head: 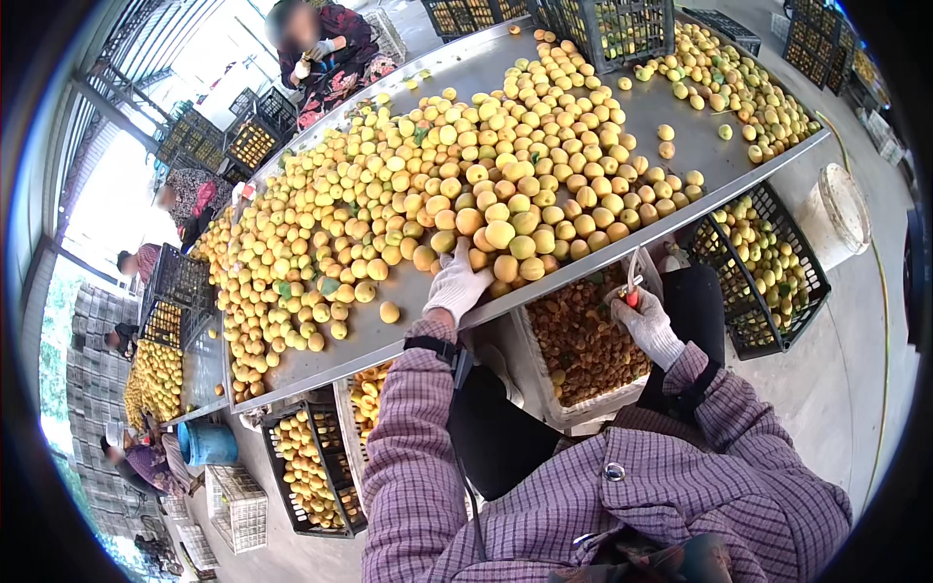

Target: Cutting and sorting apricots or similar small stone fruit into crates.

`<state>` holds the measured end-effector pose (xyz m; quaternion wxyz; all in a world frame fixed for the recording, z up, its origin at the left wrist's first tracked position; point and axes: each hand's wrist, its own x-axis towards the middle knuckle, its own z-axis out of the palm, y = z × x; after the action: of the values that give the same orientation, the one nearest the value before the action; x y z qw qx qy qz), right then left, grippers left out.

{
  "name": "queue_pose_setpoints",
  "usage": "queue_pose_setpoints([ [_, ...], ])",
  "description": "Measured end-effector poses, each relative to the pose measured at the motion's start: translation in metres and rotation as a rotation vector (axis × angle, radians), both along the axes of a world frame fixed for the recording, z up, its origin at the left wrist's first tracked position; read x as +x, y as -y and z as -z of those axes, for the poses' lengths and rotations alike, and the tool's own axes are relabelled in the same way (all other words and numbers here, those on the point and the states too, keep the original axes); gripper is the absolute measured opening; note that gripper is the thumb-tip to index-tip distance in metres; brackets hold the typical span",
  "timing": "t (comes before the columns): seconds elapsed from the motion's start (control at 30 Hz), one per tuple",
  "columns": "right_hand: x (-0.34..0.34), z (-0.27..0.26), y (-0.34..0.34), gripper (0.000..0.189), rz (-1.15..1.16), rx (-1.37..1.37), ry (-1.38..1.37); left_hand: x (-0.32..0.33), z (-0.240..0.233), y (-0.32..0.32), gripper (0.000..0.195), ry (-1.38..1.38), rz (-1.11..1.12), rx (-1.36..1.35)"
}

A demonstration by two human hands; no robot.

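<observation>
Many whole apricots point(437, 167) lie heaped on a metal sorting table point(350, 368). My left hand point(458, 283), in a white knit glove, reaches over the table's near edge and touches apricots at the front of the heap; its fingertips are partly hidden among them, so its grip is unclear. My gloved right hand point(644, 321) holds a small cutting tool with red on its handle point(632, 297), just beyond the table edge. Below it, between my knees, stands a white plastic crate point(557, 419) filled with brown-orange pieces, probably apricot pits.
Black crates of apricots stand on the floor at right point(773, 342) and lower left point(291, 510). Beside them are a white bucket point(838, 215) and a blue bucket point(208, 443). Another black crate point(634, 33) rests on the table. A co-worker point(332, 58) sits across the table.
</observation>
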<state>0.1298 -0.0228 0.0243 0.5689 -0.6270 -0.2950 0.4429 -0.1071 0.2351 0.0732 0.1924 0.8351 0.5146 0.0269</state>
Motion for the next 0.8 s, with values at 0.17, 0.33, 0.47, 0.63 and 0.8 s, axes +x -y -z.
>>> queue_pose_setpoints([
  [0.17, 0.021, 0.011, 0.029, 0.026, 0.003, -0.264, 0.132, -0.012, -0.055, -0.051, 0.057, 0.276, -0.119, -0.144],
  [0.33, 0.004, 0.016, 0.017, 0.03, -0.065, -0.21, 0.226, 0.022, -0.039, -0.115, 0.055, 0.136, -0.115, 0.187],
  [0.47, 0.006, 0.041, 0.019, 0.038, -0.073, -0.261, 0.377, 0.03, -0.021, -0.137, 0.046, -0.142, -0.096, 0.265],
  [0.63, 0.015, 0.037, 0.027, 0.035, -0.057, -0.236, 0.406, 0.008, -0.046, -0.083, 0.042, 0.74, -0.174, -0.223],
  [0.8, 0.011, -0.006, 0.031, 0.033, -0.153, -0.179, 0.265, 0.031, -0.03, 0.059, 0.056, 1.7, -0.065, -1.185],
])
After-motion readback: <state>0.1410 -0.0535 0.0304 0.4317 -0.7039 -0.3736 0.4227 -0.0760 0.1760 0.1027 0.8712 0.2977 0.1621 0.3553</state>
